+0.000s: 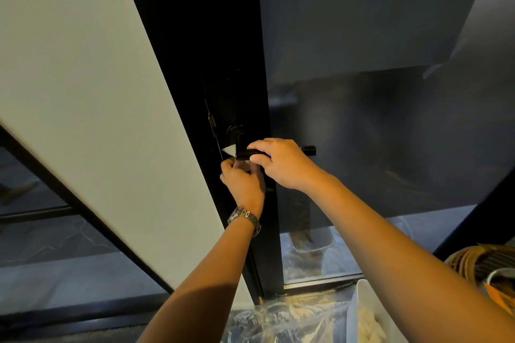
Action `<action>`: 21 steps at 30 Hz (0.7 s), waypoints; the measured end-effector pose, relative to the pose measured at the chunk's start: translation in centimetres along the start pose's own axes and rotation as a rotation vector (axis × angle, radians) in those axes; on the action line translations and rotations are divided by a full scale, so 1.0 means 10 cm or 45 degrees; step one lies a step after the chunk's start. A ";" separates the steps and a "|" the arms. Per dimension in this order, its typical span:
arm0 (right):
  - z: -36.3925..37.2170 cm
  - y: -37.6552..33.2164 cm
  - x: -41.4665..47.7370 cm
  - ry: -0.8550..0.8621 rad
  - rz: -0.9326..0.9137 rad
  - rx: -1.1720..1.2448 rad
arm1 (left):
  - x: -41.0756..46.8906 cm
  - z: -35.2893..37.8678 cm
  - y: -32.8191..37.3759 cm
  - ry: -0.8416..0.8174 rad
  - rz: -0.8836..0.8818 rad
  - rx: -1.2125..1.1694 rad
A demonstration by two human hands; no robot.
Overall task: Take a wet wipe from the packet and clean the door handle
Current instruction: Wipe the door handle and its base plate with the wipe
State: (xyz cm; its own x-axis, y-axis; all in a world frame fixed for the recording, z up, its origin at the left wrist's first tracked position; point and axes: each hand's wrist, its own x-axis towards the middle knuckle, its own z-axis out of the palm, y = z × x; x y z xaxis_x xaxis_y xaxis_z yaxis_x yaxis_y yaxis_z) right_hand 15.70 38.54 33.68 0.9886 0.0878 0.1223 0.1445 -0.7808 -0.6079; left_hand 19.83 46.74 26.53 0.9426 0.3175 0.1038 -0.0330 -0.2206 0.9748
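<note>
Head view: right hand curled round the black door handle, steadying it. Left hand pinches the wet wipe, probably at the handle base; it's dark there. Best to hold the lever firm and wipe along its length.

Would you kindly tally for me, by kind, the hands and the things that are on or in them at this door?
2 hands: left hand, right hand
1 door handle
1 wet wipe
1 wristwatch
Total: 5
</note>
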 end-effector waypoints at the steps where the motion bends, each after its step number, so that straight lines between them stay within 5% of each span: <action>1: 0.01 0.00 0.00 -0.002 0.011 0.014 | -0.01 -0.03 0.00 -0.041 0.089 0.065; 9: -0.01 -0.04 -0.03 -0.007 0.003 -0.043 | 0.07 -0.22 0.04 -0.004 0.174 0.221; 16: -0.02 -0.07 -0.04 0.005 -0.009 -0.071 | 0.26 -0.50 0.41 -0.027 0.617 0.256; 21: 0.00 -0.06 -0.01 0.018 -0.013 -0.095 | 0.44 -0.57 0.50 -0.130 0.678 0.473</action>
State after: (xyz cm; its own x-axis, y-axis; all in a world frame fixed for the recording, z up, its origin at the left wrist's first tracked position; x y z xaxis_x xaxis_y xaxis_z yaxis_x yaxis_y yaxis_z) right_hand 15.51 38.93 34.04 0.9863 0.0880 0.1397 0.1509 -0.8236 -0.5467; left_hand 21.95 52.32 32.99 0.8564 -0.0084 0.5163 -0.4043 -0.6329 0.6603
